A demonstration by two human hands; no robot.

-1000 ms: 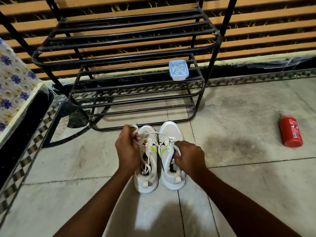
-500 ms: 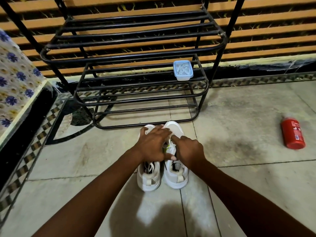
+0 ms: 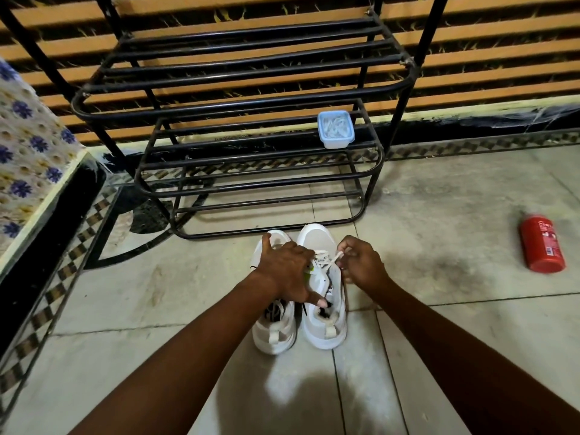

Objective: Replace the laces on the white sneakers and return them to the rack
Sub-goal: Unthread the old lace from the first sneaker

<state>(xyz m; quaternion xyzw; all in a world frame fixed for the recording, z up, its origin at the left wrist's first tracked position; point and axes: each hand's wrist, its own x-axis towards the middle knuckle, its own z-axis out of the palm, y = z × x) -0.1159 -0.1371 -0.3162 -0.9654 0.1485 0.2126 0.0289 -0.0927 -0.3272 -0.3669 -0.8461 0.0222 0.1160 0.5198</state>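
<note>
Two white sneakers stand side by side on the tiled floor, toes toward the rack: the left sneaker (image 3: pixel 273 328) and the right sneaker (image 3: pixel 323 321). My left hand (image 3: pixel 287 271) lies across both, fingers spread over the left shoe's front and thumb at the right shoe's opening. My right hand (image 3: pixel 359 265) pinches the end of the right shoe's white lace (image 3: pixel 328 258), pulling it sideways. The black metal shoe rack (image 3: pixel 251 89) stands just behind the shoes. A small blue container (image 3: pixel 335 129) with white laces inside sits on its middle shelf.
A red canister (image 3: pixel 540 243) lies on the floor to the right. A flower-patterned cover (image 3: pixel 28 158) over dark furniture runs along the left edge. A slatted orange wall backs the rack.
My left hand moved from the left shoe's laces to lie across both shoes. My right hand shifted up and right and now pinches the right shoe's lace end.
</note>
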